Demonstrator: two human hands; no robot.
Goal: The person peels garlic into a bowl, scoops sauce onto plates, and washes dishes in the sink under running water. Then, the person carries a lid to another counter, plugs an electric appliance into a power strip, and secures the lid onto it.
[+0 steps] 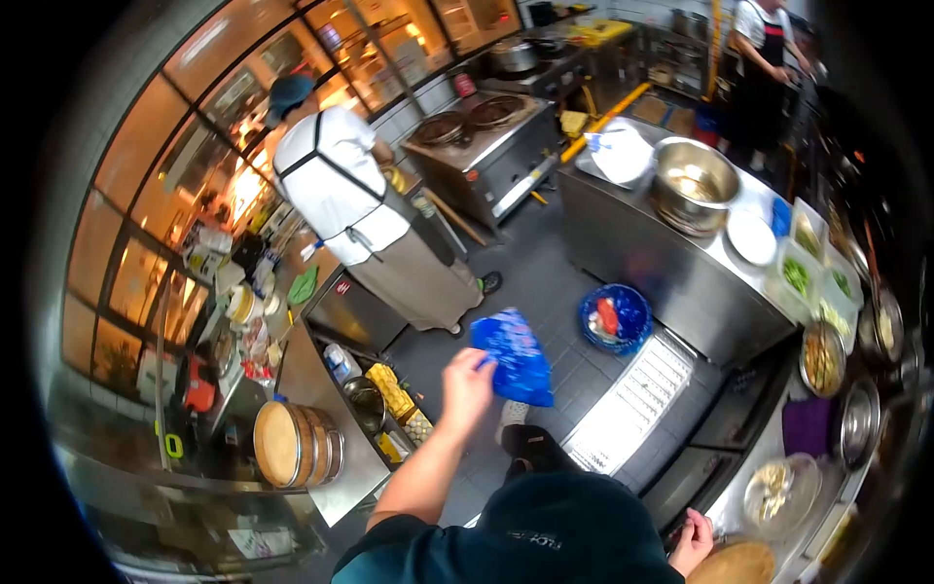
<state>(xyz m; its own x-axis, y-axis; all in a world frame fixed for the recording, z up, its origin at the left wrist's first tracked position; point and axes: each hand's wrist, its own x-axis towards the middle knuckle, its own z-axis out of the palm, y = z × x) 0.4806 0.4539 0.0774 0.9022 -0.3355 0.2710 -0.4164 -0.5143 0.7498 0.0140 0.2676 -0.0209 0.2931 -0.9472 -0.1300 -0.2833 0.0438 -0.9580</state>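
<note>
I've got left hand pinching blue packet by its left edge, above floor, left of blue bin. Right hand, near right, beside wooden board: curled, can't tell grip.

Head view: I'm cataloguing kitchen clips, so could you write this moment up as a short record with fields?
Setting: kitchen
Left hand: holding a blue packet
Right hand: beside a round wooden board; whether it grips anything is unclear
Floor: blue bin with something red and white inside
Steel counter: large metal pot on top
Other people: one in a white top, back mostly turned; another at upper right
</note>
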